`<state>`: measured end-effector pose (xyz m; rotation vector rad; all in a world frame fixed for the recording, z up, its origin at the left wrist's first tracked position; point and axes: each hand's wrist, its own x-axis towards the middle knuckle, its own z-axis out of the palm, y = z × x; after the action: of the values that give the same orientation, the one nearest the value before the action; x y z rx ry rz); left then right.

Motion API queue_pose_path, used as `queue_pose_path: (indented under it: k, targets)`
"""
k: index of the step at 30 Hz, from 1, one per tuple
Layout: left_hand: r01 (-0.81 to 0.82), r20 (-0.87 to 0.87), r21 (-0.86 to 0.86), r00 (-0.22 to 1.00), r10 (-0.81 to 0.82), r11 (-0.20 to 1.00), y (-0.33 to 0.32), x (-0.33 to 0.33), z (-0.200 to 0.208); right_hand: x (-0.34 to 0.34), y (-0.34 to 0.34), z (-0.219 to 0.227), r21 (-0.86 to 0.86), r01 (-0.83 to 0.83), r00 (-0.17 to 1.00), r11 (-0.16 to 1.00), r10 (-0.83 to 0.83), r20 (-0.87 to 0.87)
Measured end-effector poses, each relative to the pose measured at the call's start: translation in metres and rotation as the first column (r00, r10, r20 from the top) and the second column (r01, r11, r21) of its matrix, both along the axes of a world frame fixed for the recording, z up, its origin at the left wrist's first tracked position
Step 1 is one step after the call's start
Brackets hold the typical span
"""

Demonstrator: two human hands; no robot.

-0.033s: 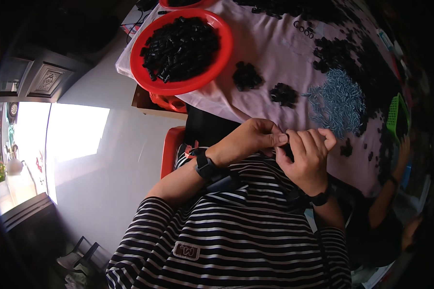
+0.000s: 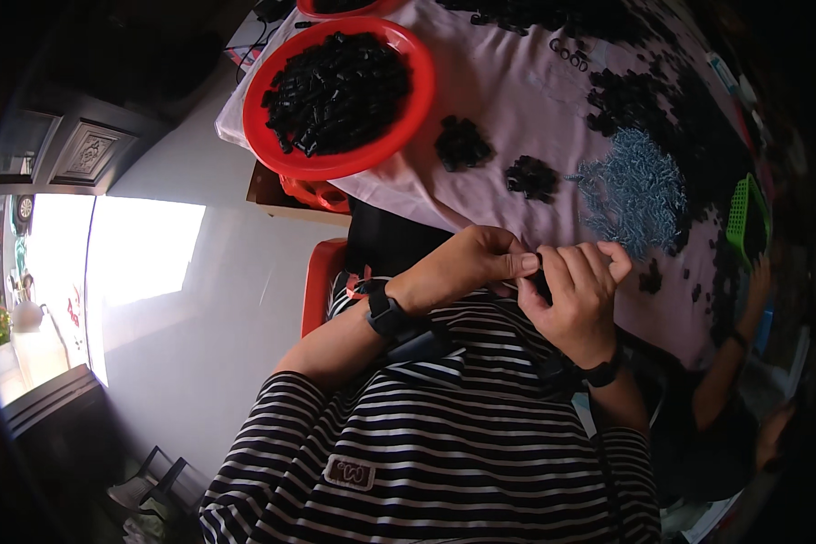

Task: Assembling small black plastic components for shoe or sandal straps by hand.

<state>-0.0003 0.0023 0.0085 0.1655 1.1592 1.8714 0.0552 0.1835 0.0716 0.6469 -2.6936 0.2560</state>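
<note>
While daylight is filling the doorway (image 2: 59, 236) at the far left, red marks (image 2: 75, 308) are showing there, too small and slanted to read. A red chair (image 2: 320, 286) is standing further in, partly hidden by the wearer. A framed patch (image 2: 350, 472) is bearing letter-like marks on the striped shirt (image 2: 444, 426).

At the left of the cloth-covered worktop (image 2: 517, 109), a red bowl (image 2: 422, 100) is holding a heap of black parts (image 2: 340, 91); a second bowl (image 2: 363, 11) is being cut off above it. Two small heaps (image 2: 462, 145) of black pieces are lying to its right.

Below them, the hands are meeting before the shirt: the left hand (image 2: 490, 258) and right hand (image 2: 576, 304) are both pinching a dark piece (image 2: 543, 285), their fingers hiding most of it, so its shape is hard to tell.

Dark lettering (image 2: 568, 55) is lying legible on the cloth beyond. Blue screws (image 2: 633, 195) are spreading farther right, and a green basket (image 2: 739, 218) is standing near a co-worker's hand (image 2: 760, 276), where shadow is blurring the outlines.
</note>
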Motion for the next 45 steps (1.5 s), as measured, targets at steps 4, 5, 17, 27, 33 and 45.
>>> queue_pose_path:
  k: [4,5,17,27,33,45]
  targets:
    - [0.084,-0.014,-0.013,0.996,-0.084,0.996,0.002,0.001,-0.008,0.001,0.003,-0.002,-0.033,-0.052,0.999,0.998,0.052,0.010]
    - [0.089,-0.020,0.013,0.996,-0.088,0.996,0.002,0.002,-0.011,0.002,0.004,-0.002,-0.057,-0.067,0.998,0.996,0.067,0.014]
    - [-0.064,0.142,0.025,0.988,0.060,0.998,0.002,0.001,0.000,-0.012,0.051,-0.027,-0.247,0.121,0.970,0.961,-0.062,0.235]
    - [-0.092,0.147,0.134,0.987,0.072,0.987,0.000,-0.002,-0.014,-0.029,0.092,-0.068,0.084,0.219,0.976,0.972,-0.219,-0.008]
    - [-0.191,0.377,0.204,0.920,0.103,0.960,-0.007,-0.014,-0.010,-0.035,0.098,-0.073,-0.036,0.271,0.960,0.962,-0.268,0.079]
    - [-0.845,-0.932,-0.323,0.206,-0.298,0.427,0.017,-0.070,-0.016,-0.032,0.096,-0.069,-0.046,0.296,0.954,0.954,-0.292,0.073]
